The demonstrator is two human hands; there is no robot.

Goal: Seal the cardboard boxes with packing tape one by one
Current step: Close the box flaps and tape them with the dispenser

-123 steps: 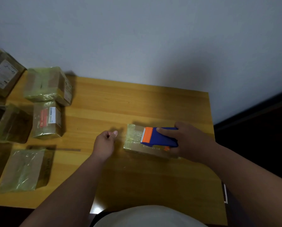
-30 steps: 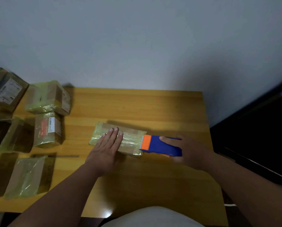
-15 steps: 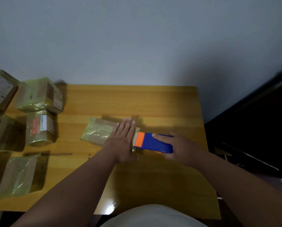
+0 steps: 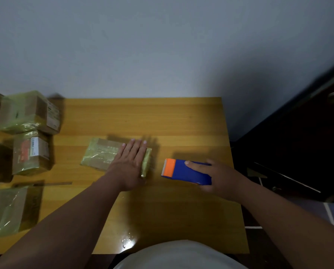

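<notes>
Seven taped cardboard boxes sit on one wooden counter (image 4: 181, 121): one flat box (image 4: 100, 155) at centre and six grouped at the left edge, several cut off by the frame. One blue-and-orange tape dispenser (image 4: 183, 171) and two hands are visible.

The single head camera looks forward and steeply down, close over the wooden table (image 4: 162, 117), toward the wall (image 4: 162, 45).

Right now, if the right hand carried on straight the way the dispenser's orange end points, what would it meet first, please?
Probably the flat box under the left hand; the right hand aims the tape dispenser leftward across bare table.
</notes>
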